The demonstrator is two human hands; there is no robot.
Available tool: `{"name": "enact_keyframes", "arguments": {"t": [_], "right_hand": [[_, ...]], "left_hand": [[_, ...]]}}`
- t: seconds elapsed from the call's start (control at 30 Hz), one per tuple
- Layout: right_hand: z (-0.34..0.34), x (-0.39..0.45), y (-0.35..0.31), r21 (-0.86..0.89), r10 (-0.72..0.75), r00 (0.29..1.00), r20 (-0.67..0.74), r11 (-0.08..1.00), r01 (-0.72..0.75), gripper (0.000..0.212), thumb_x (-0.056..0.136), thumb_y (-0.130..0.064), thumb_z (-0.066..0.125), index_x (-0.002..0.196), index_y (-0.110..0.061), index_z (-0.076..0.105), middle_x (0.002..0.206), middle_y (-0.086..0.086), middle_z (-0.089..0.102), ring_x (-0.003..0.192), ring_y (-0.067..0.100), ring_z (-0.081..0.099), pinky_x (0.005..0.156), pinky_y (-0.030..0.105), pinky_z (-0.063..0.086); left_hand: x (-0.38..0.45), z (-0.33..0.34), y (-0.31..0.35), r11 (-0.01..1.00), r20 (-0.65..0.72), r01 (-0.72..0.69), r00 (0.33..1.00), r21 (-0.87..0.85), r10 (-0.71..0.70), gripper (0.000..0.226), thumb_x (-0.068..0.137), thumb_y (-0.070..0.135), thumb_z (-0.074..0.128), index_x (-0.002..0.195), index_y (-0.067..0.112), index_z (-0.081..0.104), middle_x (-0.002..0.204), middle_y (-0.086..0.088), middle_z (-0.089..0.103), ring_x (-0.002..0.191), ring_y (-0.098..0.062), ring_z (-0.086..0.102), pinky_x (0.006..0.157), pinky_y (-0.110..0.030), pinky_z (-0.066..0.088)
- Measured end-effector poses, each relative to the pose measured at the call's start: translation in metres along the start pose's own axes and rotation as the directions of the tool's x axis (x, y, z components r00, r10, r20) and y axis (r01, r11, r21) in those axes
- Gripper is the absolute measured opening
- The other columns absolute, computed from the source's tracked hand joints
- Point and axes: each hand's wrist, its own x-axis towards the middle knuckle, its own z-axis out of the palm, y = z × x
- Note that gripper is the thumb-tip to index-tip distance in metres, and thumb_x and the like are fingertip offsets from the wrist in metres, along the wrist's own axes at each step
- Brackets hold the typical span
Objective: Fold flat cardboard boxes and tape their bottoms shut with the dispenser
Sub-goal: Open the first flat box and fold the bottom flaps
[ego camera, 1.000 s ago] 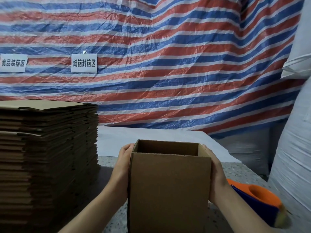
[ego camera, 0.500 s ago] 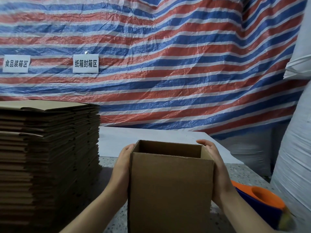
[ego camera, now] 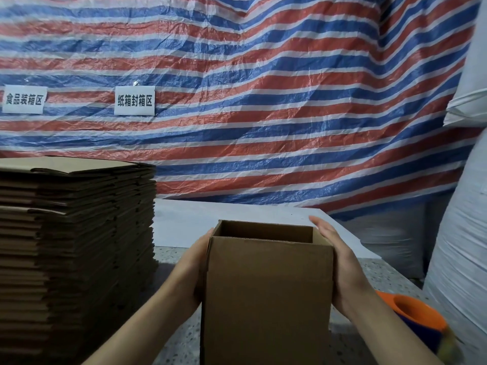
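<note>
Between the hands, an upright cardboard box (ego camera: 266, 299) with its top open.
The left hand (ego camera: 196, 267) and right hand (ego camera: 340, 262) press flat, fingers straight, against its opposite sides; flat boxes (ego camera: 76, 248) stack left of the left hand, the tape dispenser (ego camera: 419, 320) lies right of the right hand on the counter (ego camera: 181, 335).

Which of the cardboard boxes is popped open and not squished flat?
The box between the left hand and right hand. It stands upright with an open top; the others lie flat in the stack on the left.
</note>
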Motion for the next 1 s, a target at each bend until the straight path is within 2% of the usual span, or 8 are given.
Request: {"name": "enact_keyframes", "arguments": {"t": [0.1, 0.2, 0.3, 0.43, 0.6, 0.73, 0.83, 1.0], "right_hand": [[0.0, -0.004, 0.002, 0.07, 0.061, 0.998, 0.005, 0.996, -0.062, 0.042, 0.099, -0.054, 0.036, 0.104, -0.04, 0.076, 0.106, 0.005, 0.077, 0.095, 0.023, 0.075, 0.065, 0.035, 0.061], [-0.001, -0.006, 0.001, 0.125, 0.089, 0.996, -0.004, 0.988, -0.087, 0.044, 0.102, -0.051, 0.035, 0.108, -0.034, 0.076, 0.11, 0.011, 0.076, 0.094, 0.027, 0.075, 0.065, 0.038, 0.061], [-0.001, -0.007, -0.002, 0.136, 0.083, 0.997, 0.009, 0.987, -0.083, 0.043, 0.102, -0.048, 0.038, 0.11, -0.03, 0.076, 0.11, 0.014, 0.075, 0.093, 0.029, 0.076, 0.064, 0.039, 0.061], [0.003, -0.012, -0.004, 0.119, 0.075, 0.997, 0.028, 0.99, -0.078, 0.043, 0.098, -0.052, 0.039, 0.107, -0.033, 0.077, 0.109, 0.012, 0.076, 0.092, 0.028, 0.076, 0.064, 0.039, 0.061], [0.004, -0.013, -0.015, 0.023, -0.052, 0.999, -0.012, 0.998, 0.053, 0.036, 0.087, -0.045, 0.052, 0.117, -0.036, 0.07, 0.12, 0.001, 0.071, 0.111, 0.026, 0.07, 0.083, 0.043, 0.059], [0.003, -0.016, -0.031, -0.226, -0.137, 0.981, 0.138, 0.96, 0.165, 0.03, 0.088, -0.051, 0.061, 0.1, -0.028, 0.077, 0.123, -0.015, 0.067, 0.119, 0.011, 0.062, 0.101, 0.04, 0.05], [-0.003, -0.013, -0.043, -0.465, 0.013, 0.959, 0.283, 0.876, 0.125, 0.027, 0.078, -0.05, 0.062, 0.096, -0.035, 0.077, 0.119, -0.035, 0.059, 0.125, 0.005, 0.052, 0.107, 0.037, 0.045], [-0.008, -0.007, -0.053, -0.545, 0.143, 0.89, 0.433, 0.828, 0.132, 0.055, 0.058, -0.062, 0.072, 0.112, -0.049, 0.07, 0.131, -0.048, 0.044, 0.131, -0.01, 0.037, 0.103, 0.025, 0.044]], "left_hand": [[0.001, -0.002, -0.001, 0.997, 0.04, -0.002, 0.999, 0.079, -0.001, 0.038, 0.097, 0.038, 0.052, 0.075, 0.024, 0.08, 0.08, -0.006, 0.076, 0.068, -0.016, 0.072, 0.058, -0.027, 0.056], [0.01, -0.008, -0.002, 0.996, 0.027, -0.032, 0.999, 0.089, 0.03, 0.03, 0.095, 0.043, 0.058, 0.11, 0.022, 0.072, 0.103, -0.008, 0.075, 0.094, -0.023, 0.069, 0.078, -0.039, 0.052], [0.018, -0.012, -0.003, 0.993, 0.011, -0.02, 1.0, 0.112, 0.019, 0.036, 0.094, 0.042, 0.062, 0.122, 0.019, 0.065, 0.105, -0.009, 0.072, 0.093, -0.024, 0.066, 0.072, -0.039, 0.05], [0.021, -0.012, -0.002, 0.989, 0.02, -0.031, 0.999, 0.144, 0.028, 0.037, 0.093, 0.04, 0.064, 0.124, 0.021, 0.063, 0.105, -0.008, 0.072, 0.092, -0.023, 0.066, 0.073, -0.04, 0.05], [0.011, -0.008, 0.001, 0.986, 0.009, -0.151, 0.989, 0.075, 0.151, 0.026, 0.098, 0.039, 0.057, 0.113, 0.06, 0.057, 0.117, 0.01, 0.066, 0.11, -0.021, 0.065, 0.089, -0.04, 0.053], [0.004, -0.011, 0.002, 0.947, 0.036, -0.255, 0.967, 0.196, 0.253, 0.039, 0.103, 0.017, 0.043, 0.106, 0.044, 0.071, 0.106, 0.009, 0.073, 0.087, -0.011, 0.07, 0.066, -0.026, 0.055], [0.002, -0.01, 0.005, 0.916, 0.034, -0.29, 0.956, 0.278, 0.293, 0.043, 0.105, 0.019, 0.035, 0.096, 0.039, 0.072, 0.099, 0.007, 0.071, 0.092, -0.019, 0.068, 0.077, -0.035, 0.055], [-0.001, -0.012, 0.008, 0.884, 0.056, -0.371, 0.927, 0.286, 0.371, 0.034, 0.105, 0.024, 0.04, 0.097, 0.035, 0.071, 0.105, 0.002, 0.068, 0.101, -0.025, 0.062, 0.086, -0.041, 0.05]]}}
